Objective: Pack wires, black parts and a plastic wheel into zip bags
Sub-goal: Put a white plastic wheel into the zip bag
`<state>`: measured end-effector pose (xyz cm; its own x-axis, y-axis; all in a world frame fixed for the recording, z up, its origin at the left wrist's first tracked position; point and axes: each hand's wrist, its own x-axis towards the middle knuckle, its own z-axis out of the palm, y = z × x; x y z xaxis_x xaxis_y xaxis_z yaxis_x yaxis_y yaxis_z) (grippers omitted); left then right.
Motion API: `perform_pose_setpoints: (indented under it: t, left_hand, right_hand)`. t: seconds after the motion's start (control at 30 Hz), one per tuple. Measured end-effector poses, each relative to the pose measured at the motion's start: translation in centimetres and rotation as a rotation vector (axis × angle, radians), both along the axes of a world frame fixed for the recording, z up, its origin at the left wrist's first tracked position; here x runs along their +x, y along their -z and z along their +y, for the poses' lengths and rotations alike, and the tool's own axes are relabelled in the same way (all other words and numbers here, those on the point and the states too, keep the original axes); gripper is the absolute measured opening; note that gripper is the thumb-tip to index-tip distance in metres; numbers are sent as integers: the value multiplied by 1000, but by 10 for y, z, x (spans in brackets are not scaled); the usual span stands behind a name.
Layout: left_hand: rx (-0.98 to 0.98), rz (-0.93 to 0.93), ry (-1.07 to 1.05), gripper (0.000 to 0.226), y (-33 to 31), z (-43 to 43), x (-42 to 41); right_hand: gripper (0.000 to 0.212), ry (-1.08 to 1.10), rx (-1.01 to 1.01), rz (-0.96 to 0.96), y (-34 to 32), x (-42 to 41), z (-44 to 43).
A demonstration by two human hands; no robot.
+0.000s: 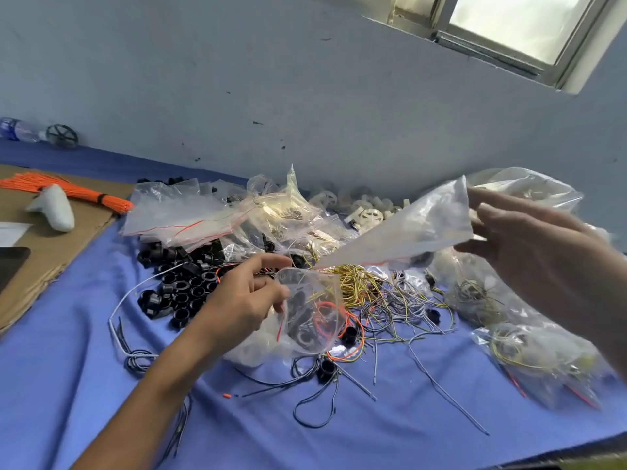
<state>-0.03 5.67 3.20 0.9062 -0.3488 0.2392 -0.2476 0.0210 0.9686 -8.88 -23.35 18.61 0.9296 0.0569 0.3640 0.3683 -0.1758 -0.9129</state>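
Far left at the wall: bottle [18, 129] lying down, black wheel [62, 136] just beside it. Cardboard [51, 252] covers the table's left end, its right edge overlapping the blue cloth [84, 385]. On it are an orange wire bundle [78, 195], a white controller [57, 210] touching the bundle, a paper sheet [12, 232] and a dark screen [12, 266] cut by the frame edge. Free room: bare cloth near-left around the left forearm and along the front, only stray dark wires [312, 408] there. Table's front edge shows lower right. Black parts [179, 283] are piled mid-left, touching a heap of loose bags [190, 212] behind them. Left hand [244, 300] hovers at the pile's right side, fingers curled, pinching the rim of a filled bag [312, 320] that hangs below it with its mouth open. Inside: black parts plus orange and yellow wire. White wheels [369, 215] sit at the back near the wall. Yellow wires [356, 283] and grey wires [407, 307] tangle in the centre, under both bags. Empty bag [417, 228] is held up flat above the tangle, lower corner pointing at the filled bag's mouth. Right hand [529, 245] is raised and blurred, thumb under and fingers behind the empty bag's right edge, gripping it. Hands well apart. Packed bags [529, 351] are stacked far right on the cloth. Wall [237, 79] pale blue, scuffed; window [509, 25] top right.
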Motion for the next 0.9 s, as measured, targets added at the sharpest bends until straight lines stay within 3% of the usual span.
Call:
perform_pose_setpoints:
  t: [0.2, 0.33, 0.43, 0.6, 0.77, 0.9]
  left_hand:
    - [-16, 2, 41, 34, 0, -1, -2]
    - [-24, -9, 31, 37, 2, -5, -1]
    - [-16, -17, 27, 39, 2, -6, -2]
    - [-30, -68, 32, 37, -7, -1, -5]
    - [-15, -109, 108, 42, -14, 1, -11]
    - [56, -157, 40, 34, -12, 2, -10]
  right_hand:
    - [50, -178, 125, 170, 41, -4, 39]
    - [38, -251, 286, 356, 76, 11, 88]
    - [26, -346, 268, 523, 103, 20, 123]
    - [29, -239, 329, 587, 110, 59, 153]
    - [39, -116, 37, 581, 134, 86, 167]
    - [35, -183, 51, 642, 121, 90, 168]
